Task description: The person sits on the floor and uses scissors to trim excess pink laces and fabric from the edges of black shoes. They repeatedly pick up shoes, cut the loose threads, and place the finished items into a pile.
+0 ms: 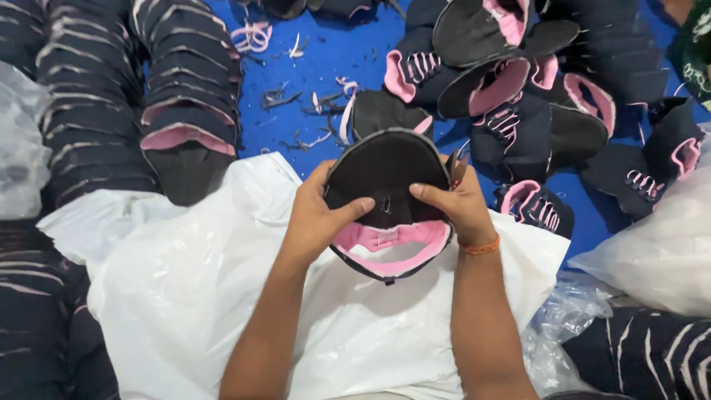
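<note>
- left hand (315, 218) and right hand (459, 204) both grasp one dark shoe upper (385, 200) with pink lining, thumbs pressed on its black inside
- upper held above white plastic sheet (185, 296) on the person's lap
- loose pile of matching uppers (533, 96) on blue surface (333, 52), nested stacks (189, 89) at left
- clear plastic bags (652, 252) at right, contents unclear
- orange thread band (481, 247) on right wrist

Bare forearms; orange thread band (481, 247) on right wrist.
</note>
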